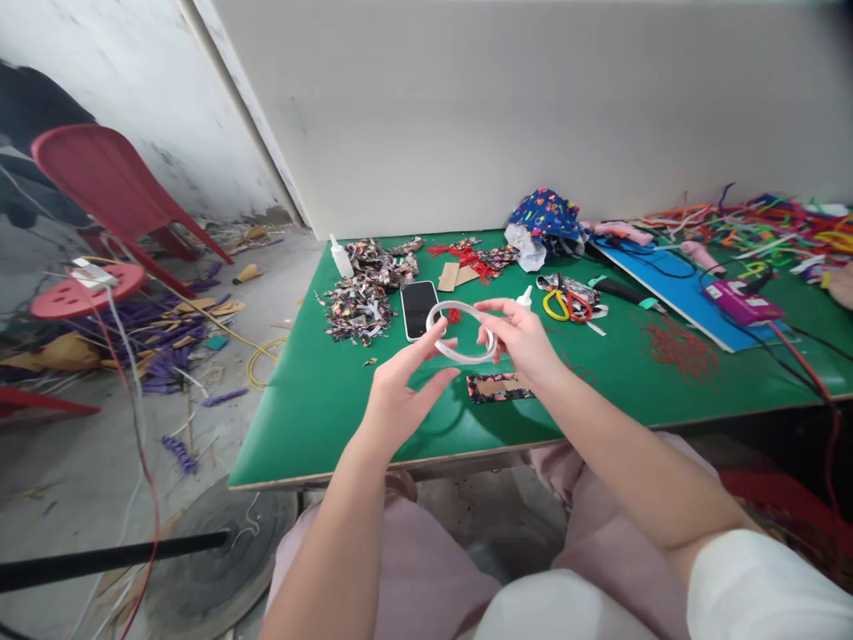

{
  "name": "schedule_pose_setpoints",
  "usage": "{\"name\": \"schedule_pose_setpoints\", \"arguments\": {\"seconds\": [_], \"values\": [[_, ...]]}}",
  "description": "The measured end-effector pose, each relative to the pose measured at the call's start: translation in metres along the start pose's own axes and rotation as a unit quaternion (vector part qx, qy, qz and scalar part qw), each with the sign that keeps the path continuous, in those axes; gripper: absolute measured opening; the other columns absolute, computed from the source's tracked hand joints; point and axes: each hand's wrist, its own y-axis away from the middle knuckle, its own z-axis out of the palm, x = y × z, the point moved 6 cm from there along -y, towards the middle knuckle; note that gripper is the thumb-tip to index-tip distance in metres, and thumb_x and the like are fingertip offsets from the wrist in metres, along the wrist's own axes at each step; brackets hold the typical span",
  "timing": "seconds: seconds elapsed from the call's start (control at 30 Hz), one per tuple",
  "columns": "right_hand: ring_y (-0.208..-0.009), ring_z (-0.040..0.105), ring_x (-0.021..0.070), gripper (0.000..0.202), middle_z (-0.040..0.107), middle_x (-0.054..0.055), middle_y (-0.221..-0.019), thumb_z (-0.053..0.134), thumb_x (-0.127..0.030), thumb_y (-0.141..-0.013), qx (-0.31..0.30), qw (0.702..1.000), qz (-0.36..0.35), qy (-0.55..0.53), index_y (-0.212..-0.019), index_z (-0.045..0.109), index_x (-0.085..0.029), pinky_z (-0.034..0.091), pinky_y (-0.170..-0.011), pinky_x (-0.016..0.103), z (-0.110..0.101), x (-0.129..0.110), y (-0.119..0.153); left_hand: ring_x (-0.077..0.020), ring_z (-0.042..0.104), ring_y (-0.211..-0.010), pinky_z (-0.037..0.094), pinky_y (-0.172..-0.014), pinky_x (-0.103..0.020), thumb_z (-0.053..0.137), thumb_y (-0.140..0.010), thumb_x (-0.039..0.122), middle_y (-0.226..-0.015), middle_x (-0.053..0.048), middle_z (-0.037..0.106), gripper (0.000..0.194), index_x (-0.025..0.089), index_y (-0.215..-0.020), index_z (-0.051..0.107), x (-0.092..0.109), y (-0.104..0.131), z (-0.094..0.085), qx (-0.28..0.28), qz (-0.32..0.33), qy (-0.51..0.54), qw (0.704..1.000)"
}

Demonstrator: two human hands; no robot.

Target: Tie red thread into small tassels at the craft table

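Note:
Between my two hands a roll of whitish, see-through tape [459,357] hangs above the green table. Fingers of my left hand [403,382] touch the roll's left side, with the thumb held apart below. On the roll's right side, my right hand [520,340] grips the rim with its fingertips. Beneath the hands, a flat piece with a dark floral edge and brown middle [499,388] lies near the table's front edge. Behind the roll is a phone with a dark screen [418,309].
The green table [293,427] bears floral fabric scraps [360,311], a white bottle [340,258], yellow and red scissors [566,307], a blue board [686,289] and a purple box [743,302]. Another person's hand [841,284] rests at the far right.

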Motion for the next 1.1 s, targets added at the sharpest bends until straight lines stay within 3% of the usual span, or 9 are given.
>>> {"name": "schedule_pose_setpoints", "arguments": {"seconds": [0.13, 0.3, 0.5, 0.73, 1.0, 1.1], "values": [[-0.035, 0.043, 0.0039, 0.022, 0.054, -0.005, -0.051, 0.062, -0.027, -0.071, -0.070, 0.987, 0.130, -0.062, -0.089, 0.062, -0.015, 0.035, -0.034, 0.017, 0.011, 0.033, -0.001, -0.0151, 0.066, -0.083, 0.051, -0.080, -0.025, 0.063, -0.077, 0.028, -0.093, -0.003, 0.071, 0.042, 0.021, -0.118, 0.058, -0.004, 0.000, -0.003, 0.002, -0.054, -0.011, 0.998], [-0.034, 0.042, 0.0033, 0.020, 0.055, -0.004, -0.050, 0.062, -0.026, -0.068, -0.096, 0.978, 0.167, -0.083, -0.083, 0.067, -0.012, 0.033, -0.033, 0.016, 0.018, 0.039, 0.005, -0.0134, 0.066, -0.078, 0.050, -0.075, -0.022, 0.059, -0.080, 0.030, -0.087, -0.001, 0.072, 0.032, 0.021, -0.110, 0.064, -0.009, 0.000, -0.006, 0.016, -0.099, -0.024, 0.995], [-0.034, 0.042, 0.0037, 0.020, 0.049, -0.006, -0.044, 0.061, -0.027, -0.071, -0.094, 0.980, 0.135, -0.112, -0.084, 0.067, -0.012, 0.032, -0.033, 0.016, 0.015, 0.024, 0.007, -0.0119, 0.065, -0.073, 0.048, -0.076, -0.022, 0.051, -0.084, 0.030, -0.074, 0.002, 0.072, 0.028, 0.023, -0.108, 0.064, -0.016, 0.000, -0.009, 0.005, -0.143, -0.044, 0.989], [-0.035, 0.041, 0.0044, 0.020, 0.048, -0.008, -0.043, 0.061, -0.036, -0.076, -0.113, 0.980, 0.060, -0.153, -0.077, 0.062, -0.016, 0.034, -0.034, 0.016, 0.013, -0.004, 0.018, -0.0130, 0.063, -0.068, 0.046, -0.063, -0.021, 0.047, -0.085, 0.038, -0.073, -0.002, 0.072, 0.032, 0.018, -0.102, 0.066, -0.038, 0.003, -0.009, 0.020, -0.215, -0.039, 0.976], [-0.039, 0.046, 0.0048, 0.024, 0.053, -0.007, -0.048, 0.067, -0.034, -0.071, -0.136, 0.989, 0.027, -0.059, -0.088, 0.063, -0.018, 0.037, -0.038, 0.017, 0.016, -0.016, 0.027, -0.0151, 0.064, -0.072, 0.047, -0.070, -0.025, 0.050, -0.084, 0.036, -0.074, -0.003, 0.071, 0.029, 0.016, -0.098, 0.067, -0.044, 0.002, -0.006, 0.035, -0.218, 0.029, 0.975], [-0.035, 0.041, 0.0043, 0.024, 0.050, -0.008, -0.043, 0.063, -0.035, -0.075, -0.111, 0.993, 0.024, -0.014, -0.092, 0.062, -0.018, 0.032, -0.035, 0.016, 0.010, -0.016, 0.022, -0.0162, 0.064, -0.072, 0.048, -0.071, -0.027, 0.056, -0.080, 0.036, -0.071, -0.003, 0.070, 0.025, 0.015, -0.085, 0.069, -0.042, 0.003, -0.005, 0.017, -0.237, 0.106, 0.965]]}}
